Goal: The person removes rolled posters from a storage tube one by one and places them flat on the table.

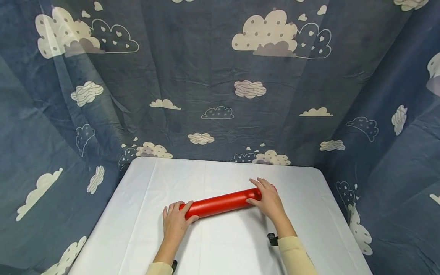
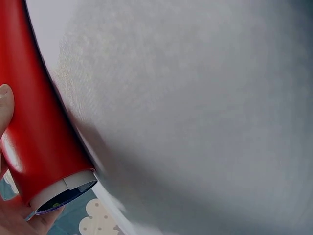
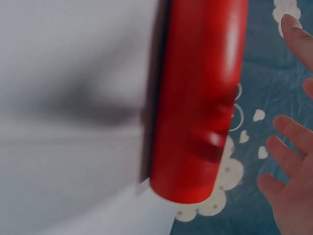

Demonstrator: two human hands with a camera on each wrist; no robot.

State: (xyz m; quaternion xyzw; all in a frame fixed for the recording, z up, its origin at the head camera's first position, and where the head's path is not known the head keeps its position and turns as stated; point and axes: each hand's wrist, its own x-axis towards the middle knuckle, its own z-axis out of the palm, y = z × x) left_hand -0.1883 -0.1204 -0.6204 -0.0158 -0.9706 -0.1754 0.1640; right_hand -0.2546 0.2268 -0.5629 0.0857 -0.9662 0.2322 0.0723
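Observation:
A glossy red roll [image 1: 220, 205] lies at a slant over the middle of the white table, its right end farther away. At the roll's left end my left hand [image 1: 174, 225] grips it, thumb on the near side and fingers over the far side. The left wrist view shows a pale inner layer at that end of the roll [image 2: 44, 132]. My right hand [image 1: 269, 200] is over the right end in the head view. From the right wrist, that hand [image 3: 293, 191] appears apart from the roll, fingers spread, and dents mark the red surface.
The table [image 1: 206, 248] has a white cover with faint creases. Dark blue cloth [image 1: 192, 76] with printed clouds hangs behind it and along both sides. Black wrist straps [image 1: 272, 239] sit by the cuffs of the pale yellow sleeves [image 1: 296, 254].

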